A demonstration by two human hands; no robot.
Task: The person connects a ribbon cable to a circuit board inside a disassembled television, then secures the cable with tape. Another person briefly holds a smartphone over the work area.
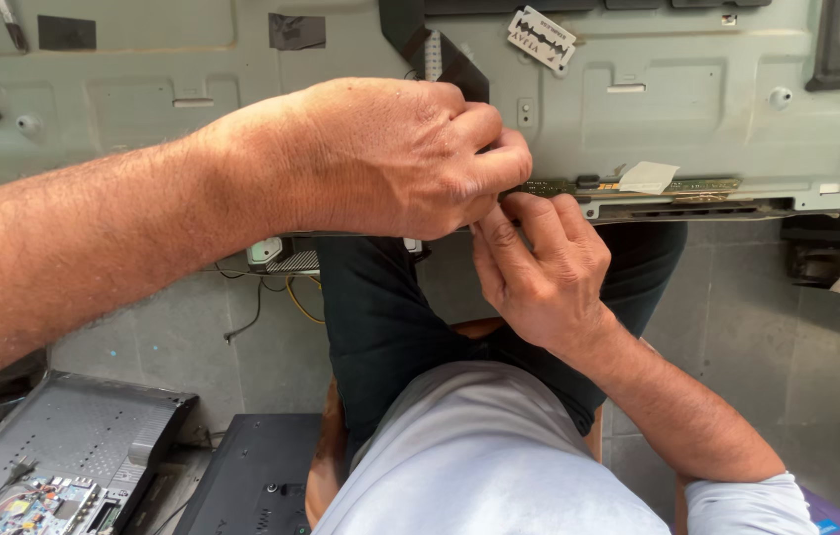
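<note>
Panel [697, 109]: grey-green metal back of a flat screen, lying across the person's lap and filling the top of the view. On it: dark tape patches, a flat black ribbon [445, 59] running down toward the hands, and a wrapped razor blade [543, 38] lying loose near the upper edge.

Circuit strip [638, 185]: narrow green board along the panel's near edge, with a white paper tab [650, 176] stuck over it. Its left end runs under the hands.

Left hand [410, 159]: reaches in from the left, knuckles up, fingers curled tight and pinched at the strip's left end. What it pinches is hidden.

Right hand [539, 272]: comes up from below, fingers narrowed and pressed to the panel's edge, touching the left hand's fingertips. Whether it holds anything cannot be told.

Floor, lower left: an opened grey metal chassis [63, 446] containing a circuit board [38, 505] with coloured wires; beside it a black casing [251, 476]. Loose cables [281, 292] lie on the grey tiles.
</note>
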